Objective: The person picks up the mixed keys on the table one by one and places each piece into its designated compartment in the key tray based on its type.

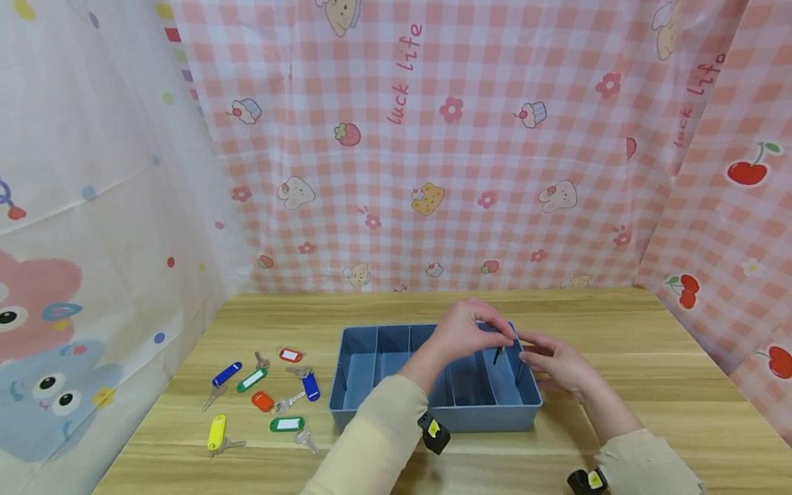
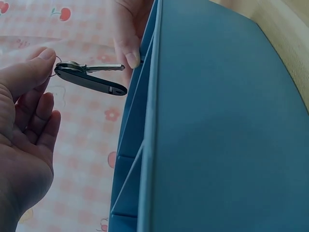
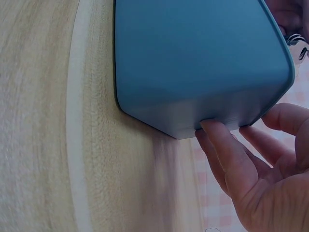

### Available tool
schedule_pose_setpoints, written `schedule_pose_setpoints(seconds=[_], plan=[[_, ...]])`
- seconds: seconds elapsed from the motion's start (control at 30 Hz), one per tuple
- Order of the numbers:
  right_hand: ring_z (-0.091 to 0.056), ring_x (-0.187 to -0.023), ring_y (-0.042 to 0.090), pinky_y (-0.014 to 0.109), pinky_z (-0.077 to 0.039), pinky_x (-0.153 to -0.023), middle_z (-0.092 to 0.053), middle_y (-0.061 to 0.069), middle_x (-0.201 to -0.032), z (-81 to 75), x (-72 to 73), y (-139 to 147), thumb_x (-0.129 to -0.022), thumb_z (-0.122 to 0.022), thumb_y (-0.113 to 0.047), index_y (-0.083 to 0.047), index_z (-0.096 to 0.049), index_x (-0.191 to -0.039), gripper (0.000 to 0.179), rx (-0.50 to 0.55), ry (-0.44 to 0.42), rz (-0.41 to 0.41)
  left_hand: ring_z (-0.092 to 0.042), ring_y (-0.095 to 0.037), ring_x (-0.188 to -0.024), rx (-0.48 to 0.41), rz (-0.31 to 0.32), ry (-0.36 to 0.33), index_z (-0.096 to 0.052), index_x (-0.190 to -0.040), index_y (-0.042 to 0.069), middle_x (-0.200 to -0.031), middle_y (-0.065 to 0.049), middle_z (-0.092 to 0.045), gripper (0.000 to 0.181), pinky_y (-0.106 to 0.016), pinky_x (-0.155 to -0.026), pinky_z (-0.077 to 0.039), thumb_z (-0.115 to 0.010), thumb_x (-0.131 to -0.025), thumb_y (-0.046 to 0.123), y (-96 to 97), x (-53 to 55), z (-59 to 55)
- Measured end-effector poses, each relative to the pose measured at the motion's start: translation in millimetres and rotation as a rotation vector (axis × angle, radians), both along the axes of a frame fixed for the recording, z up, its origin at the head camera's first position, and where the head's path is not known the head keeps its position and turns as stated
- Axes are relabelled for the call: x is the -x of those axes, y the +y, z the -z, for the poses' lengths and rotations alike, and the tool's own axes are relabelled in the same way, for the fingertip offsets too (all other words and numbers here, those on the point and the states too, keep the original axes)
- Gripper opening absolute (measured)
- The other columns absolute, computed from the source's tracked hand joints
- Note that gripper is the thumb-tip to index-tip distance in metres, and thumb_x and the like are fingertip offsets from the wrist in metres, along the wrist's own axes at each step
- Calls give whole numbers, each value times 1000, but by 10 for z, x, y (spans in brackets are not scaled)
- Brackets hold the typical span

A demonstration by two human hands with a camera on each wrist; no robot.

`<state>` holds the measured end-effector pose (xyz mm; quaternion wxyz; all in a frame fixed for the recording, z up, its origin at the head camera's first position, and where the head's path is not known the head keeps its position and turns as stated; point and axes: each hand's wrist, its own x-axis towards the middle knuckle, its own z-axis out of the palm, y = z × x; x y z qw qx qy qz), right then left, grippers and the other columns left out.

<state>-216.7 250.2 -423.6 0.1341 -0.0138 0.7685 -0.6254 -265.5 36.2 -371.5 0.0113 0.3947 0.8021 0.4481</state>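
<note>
My left hand (image 1: 467, 333) is above the right end of a blue-grey divided box (image 1: 433, 418). Its thumb and fingertips pinch the ring of a key with a dark tag (image 2: 89, 79). In the left wrist view the key (image 2: 108, 67) lies alongside the tag, both pointing away from the fingers. In the head view they hang over the rightmost compartment (image 1: 504, 385), clear of its floor. My right hand (image 3: 260, 169) touches the box's right end with extended fingers against the outer wall, its thumb near the rim.
Left of the box lie several tagged keys, among them a yellow tag (image 1: 216, 433), blue tags (image 1: 227, 374), green tags (image 1: 287, 424) and red tags (image 1: 290, 355). Inner dividers (image 1: 375, 364) part the box into several compartments. Patterned cloth (image 1: 433, 158) hangs behind the wooden table (image 1: 619, 330).
</note>
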Motion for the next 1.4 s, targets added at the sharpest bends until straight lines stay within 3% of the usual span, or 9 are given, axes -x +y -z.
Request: schedule_pose_setpoints(seconds=[0.23, 0.63, 0.87, 1.13, 1.4], plan=[[-55, -117, 38, 53, -52, -89, -38, 36, -144, -7, -8, -9, -102, -53, -12, 5, -32, -150, 55, 3, 0, -1, -58, 1, -87, -9, -4, -58, -81, -89, 13, -88, 13, -71, 4, -18, -78, -49, -78, -87, 15, 25, 31, 15], [-54, -119, 40, 52, -53, -87, -39, 36, -143, -14, -8, -4, -103, -53, -13, 5, -32, -150, 55, -14, 8, -3, -59, 1, -84, 22, -5, -73, -79, -90, 12, -89, 12, -70, 4, -17, -75, -49, -77, -87, 13, 74, 53, 68], [-57, -115, 35, 49, -54, -86, -40, 37, -142, -7, -21, -17, -102, -54, -12, 7, -29, -150, 58, 12, 10, -3, -64, -8, -94, 28, -23, -124, -74, -111, 10, -100, 7, -71, 22, -17, -80, -50, -76, -89, 14, 60, 40, 110], [-56, -115, 36, 51, -53, -86, -39, 37, -142, -7, -21, -2, -102, -55, -15, 7, -29, -151, 59, -16, 11, 2, -60, -2, -99, 34, 13, -76, -71, -118, 11, -111, 3, -69, 30, -29, -94, -49, -75, -91, 21, -13, -12, 79], [-58, -113, 35, 52, -53, -87, -41, 34, -142, -9, -17, -17, -102, -55, -15, 5, -33, -150, 57, -18, -11, 18, -60, -15, -112, 13, 37, -20, -67, -126, 11, -119, 1, -67, 37, -33, -99, -47, -74, -92, 23, -185, -79, 80]])
